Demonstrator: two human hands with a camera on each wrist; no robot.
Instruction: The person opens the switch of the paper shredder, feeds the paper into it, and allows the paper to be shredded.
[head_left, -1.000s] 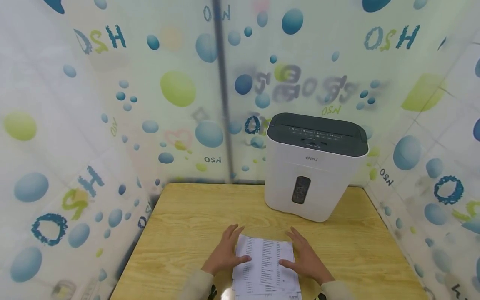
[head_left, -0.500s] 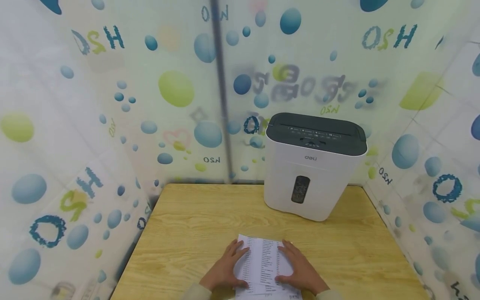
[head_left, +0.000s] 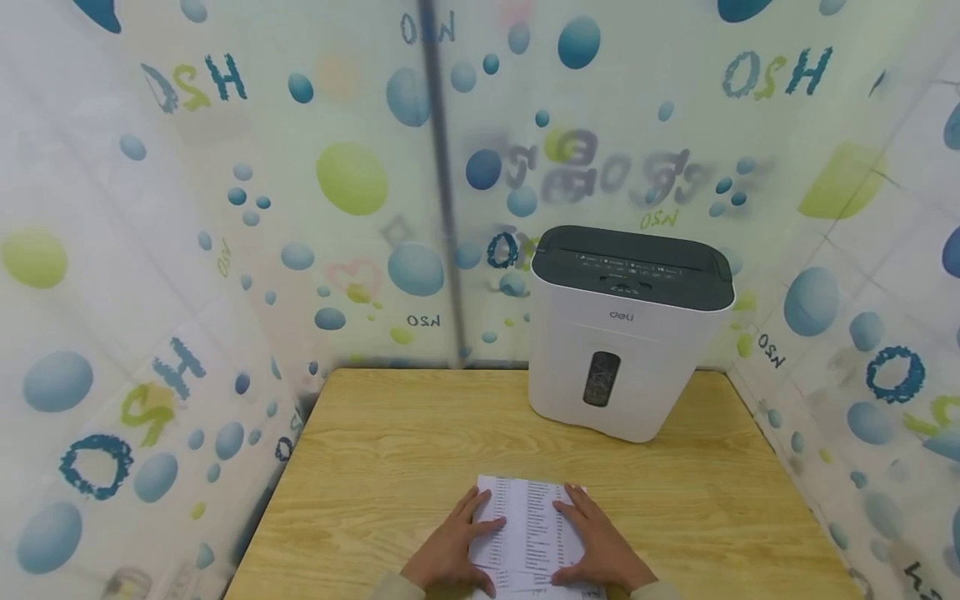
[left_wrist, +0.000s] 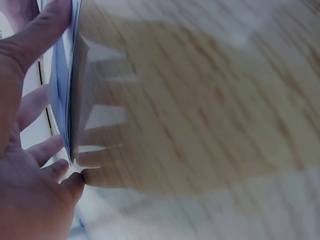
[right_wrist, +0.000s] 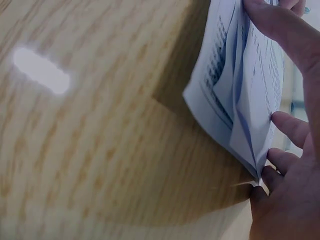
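Note:
A small stack of printed paper sheets [head_left: 525,529] lies on the wooden table in front of me, lines of text facing up. My left hand [head_left: 453,546] rests on its left side, fingers spread over the top sheet. Opposite it, my right hand [head_left: 603,546] touches the right side in a similar way. In the left wrist view, the left thumb [left_wrist: 47,25] presses on the paper near its edge. From the right wrist, the sheets [right_wrist: 255,85] look uneven, with bent corners fanning apart at the edge. The undersides of the sheets are hidden.
A white paper shredder [head_left: 630,358] with a dark top stands at the back right of the table [head_left: 390,442]. Patterned curtains [head_left: 352,275] with bubble prints hang behind the table and along both sides.
Both hands came inward from beside the stack onto its side edges, and their fingers now lie on the top sheet. The shredder stayed in place.

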